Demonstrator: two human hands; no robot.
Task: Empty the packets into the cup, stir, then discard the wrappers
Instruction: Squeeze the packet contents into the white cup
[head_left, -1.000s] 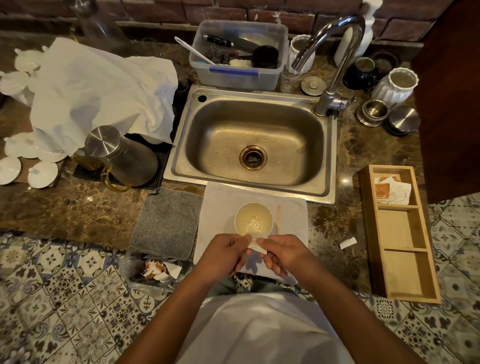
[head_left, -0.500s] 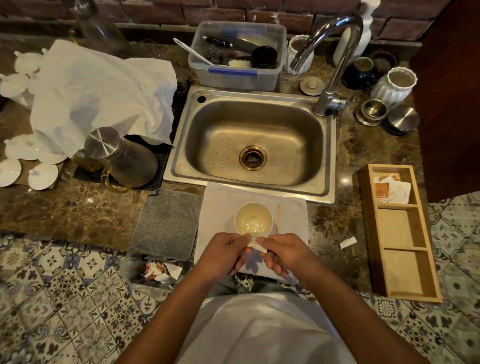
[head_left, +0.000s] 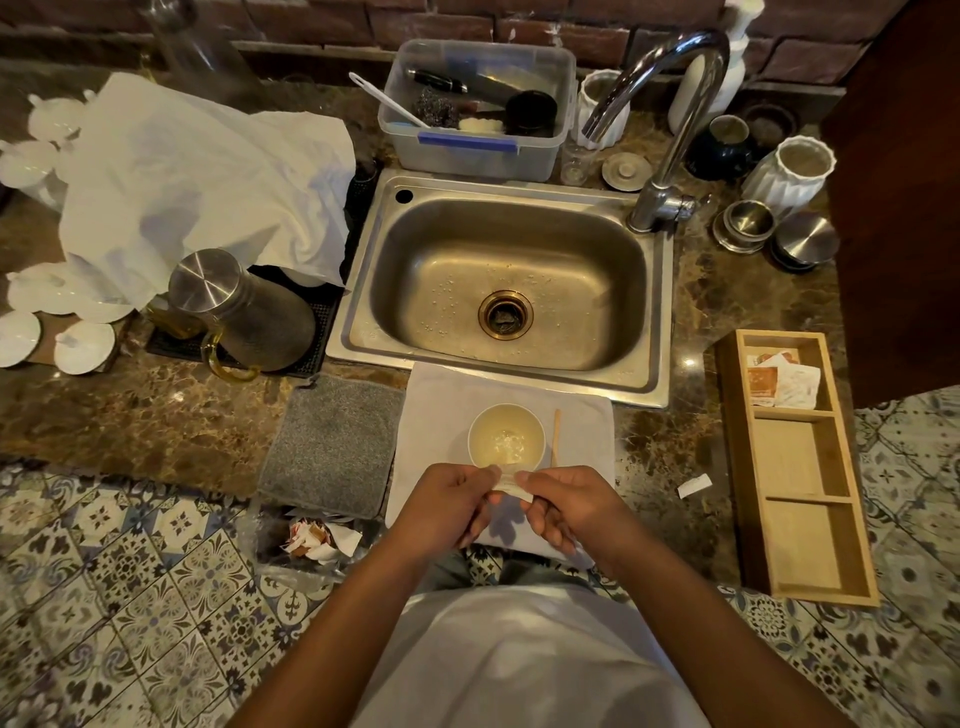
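A white cup (head_left: 506, 435) with pale liquid stands on a white cloth (head_left: 582, 415) in front of the sink. A wooden stir stick (head_left: 556, 435) lies just right of the cup. My left hand (head_left: 447, 504) and my right hand (head_left: 563, 501) meet just below the cup's near rim, both pinching one small white packet (head_left: 511, 483) between them. More packets (head_left: 782, 382) lie in the top compartment of a wooden tray (head_left: 795, 597) at the right. A torn white scrap (head_left: 693, 486) lies on the counter.
A steel sink (head_left: 509, 291) and tap (head_left: 660, 124) sit behind the cup. A grey pad (head_left: 332, 441) lies left of the cloth. Below the counter edge, a clear bag (head_left: 317, 538) holds used wrappers. A metal-lidded jug (head_left: 239, 306), white cloth and dishes fill the left.
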